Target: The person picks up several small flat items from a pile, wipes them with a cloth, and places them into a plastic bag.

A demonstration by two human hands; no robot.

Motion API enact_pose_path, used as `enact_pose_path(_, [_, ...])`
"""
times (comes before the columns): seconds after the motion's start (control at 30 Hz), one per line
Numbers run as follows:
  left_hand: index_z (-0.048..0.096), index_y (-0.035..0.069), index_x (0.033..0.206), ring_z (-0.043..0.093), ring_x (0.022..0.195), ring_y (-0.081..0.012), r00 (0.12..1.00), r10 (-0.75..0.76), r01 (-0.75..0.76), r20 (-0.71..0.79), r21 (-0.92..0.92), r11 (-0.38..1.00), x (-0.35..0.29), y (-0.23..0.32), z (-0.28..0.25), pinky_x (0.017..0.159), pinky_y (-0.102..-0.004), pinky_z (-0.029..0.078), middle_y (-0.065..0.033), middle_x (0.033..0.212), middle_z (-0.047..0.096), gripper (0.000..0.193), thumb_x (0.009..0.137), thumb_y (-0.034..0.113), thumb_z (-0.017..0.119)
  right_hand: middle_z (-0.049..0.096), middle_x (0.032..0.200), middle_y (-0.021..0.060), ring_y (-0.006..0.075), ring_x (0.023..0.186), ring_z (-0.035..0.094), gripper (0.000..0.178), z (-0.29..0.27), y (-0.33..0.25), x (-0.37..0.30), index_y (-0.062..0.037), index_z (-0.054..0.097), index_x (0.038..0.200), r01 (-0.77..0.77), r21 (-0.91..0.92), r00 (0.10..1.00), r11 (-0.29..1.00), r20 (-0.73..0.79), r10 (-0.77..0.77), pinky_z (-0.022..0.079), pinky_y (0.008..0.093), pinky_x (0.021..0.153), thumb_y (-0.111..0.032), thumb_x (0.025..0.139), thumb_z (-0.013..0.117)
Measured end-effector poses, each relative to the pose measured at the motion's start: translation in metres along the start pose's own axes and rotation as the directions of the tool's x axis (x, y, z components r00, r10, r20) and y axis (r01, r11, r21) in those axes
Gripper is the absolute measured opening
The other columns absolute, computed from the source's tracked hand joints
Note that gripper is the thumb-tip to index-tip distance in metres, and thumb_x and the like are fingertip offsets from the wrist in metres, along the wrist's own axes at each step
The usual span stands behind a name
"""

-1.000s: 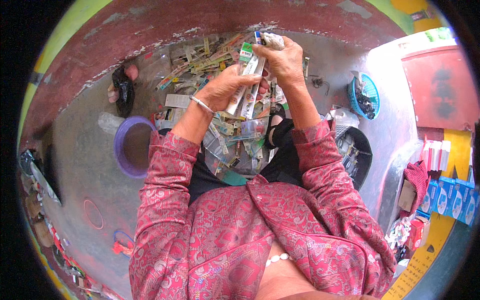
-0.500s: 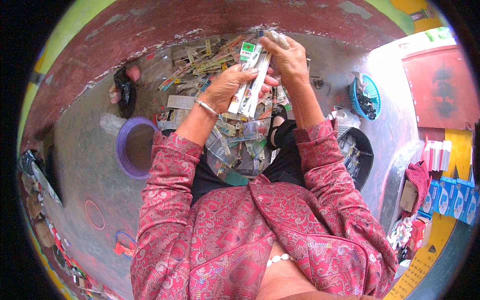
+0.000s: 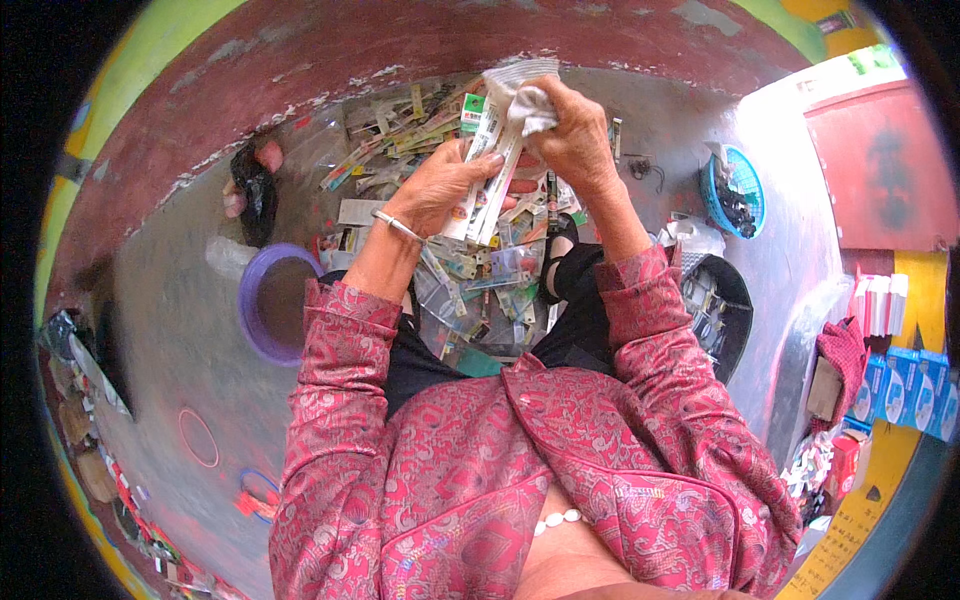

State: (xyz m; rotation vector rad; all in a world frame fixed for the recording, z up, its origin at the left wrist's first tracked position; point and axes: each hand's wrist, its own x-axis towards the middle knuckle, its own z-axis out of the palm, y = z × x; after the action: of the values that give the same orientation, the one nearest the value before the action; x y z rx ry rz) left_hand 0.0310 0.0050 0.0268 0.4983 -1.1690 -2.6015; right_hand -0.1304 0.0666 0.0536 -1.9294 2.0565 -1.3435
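My left hand (image 3: 440,188) grips a couple of long, flat white printed packages (image 3: 490,198), its thumb pressed across their middle. They tilt upward away from me. Around their far end, my right hand (image 3: 580,138) is closed on a pale striped cloth (image 3: 520,75), which drapes over the packages' top and touches them. A small green-and-white card (image 3: 472,112) shows just left of the packages. Under both hands, a pile of flat plastic-wrapped packets (image 3: 400,135) is spread over the floor.
On the left stand a purple basin (image 3: 262,345) and a black plastic bag (image 3: 258,200). To the right are a blue basket (image 3: 755,180) holding dark items and a black tub (image 3: 738,315). A dark red wall (image 3: 400,45) rises beyond the pile. Blue boxes (image 3: 905,385) line the right edge.
The striped cloth, bunched in my right hand before, now spreads out over the packages' far end. Both hands and the packages have shifted slightly, the left hand a little leftward.
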Motion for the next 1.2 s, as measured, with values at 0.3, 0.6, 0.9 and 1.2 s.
enact_pose_path(0.3, [0.046,-0.002,0.115,0.06,0.092,-0.0218,0.978,0.068,-0.113,-0.199,-0.229,0.967,0.023,-0.006,-0.019,0.071,-0.0307,0.055,-0.0146,0.107,0.057,0.031,0.086,0.007,0.048,0.064,0.076,0.006,0.014,0.069,0.06,0.017,-0.003,0.023,0.013,-0.0034,0.062,0.084,-0.236,0.4,0.907,0.886,-0.236,0.348,0.047,0.0268,0.061,-0.017,0.075,0.066])
enact_pose_path(0.6, [0.05,-0.003,0.104,0.06,0.087,-0.027,0.974,0.032,-0.164,-0.225,-0.596,0.786,0.035,-0.018,-0.076,0.079,-0.0421,0.05,-0.016,0.096,0.059,0.024,0.089,0.012,0.04,0.059,0.089,0.0181,0.0361,0.083,0.057,0.034,0.052,-0.036,-0.035,-0.0055,0.052,0.102,-0.011,0.089,0.973,0.996,0.231,-0.009,0.046,0.0412,0.07,-0.01,0.069,0.061])
enact_pose_path(0.9, [0.041,0.0,0.121,0.048,0.113,-0.0246,0.911,0.14,-0.28,-0.387,-0.335,0.9,0.016,0.01,-0.049,0.092,-0.0373,0.043,-0.0151,0.12,0.05,0.034,0.09,0.012,0.042,0.063,0.076,0.01,0.0231,0.07,0.061,0.029,0.007,-0.005,-0.028,-0.004,0.061,0.09,-0.15,0.223,0.892,0.963,0.45,0.035,0.048,0.033,0.066,-0.002,0.061,0.058])
enact_pose_path(1.2, [0.036,0.001,0.127,0.047,0.113,-0.0215,0.964,0.212,-0.257,-0.158,-0.367,0.894,0.022,0.003,-0.033,0.092,-0.0332,0.042,-0.012,0.126,0.046,0.041,0.09,0.016,0.043,0.06,0.081,0.0031,0.012,0.068,0.055,0.022,0.018,0.002,-0.015,-0.0038,0.06,0.089,-0.726,0.675,0.585,0.133,0.503,0.636,0.044,0.0265,0.062,-0.02,0.076,0.065])
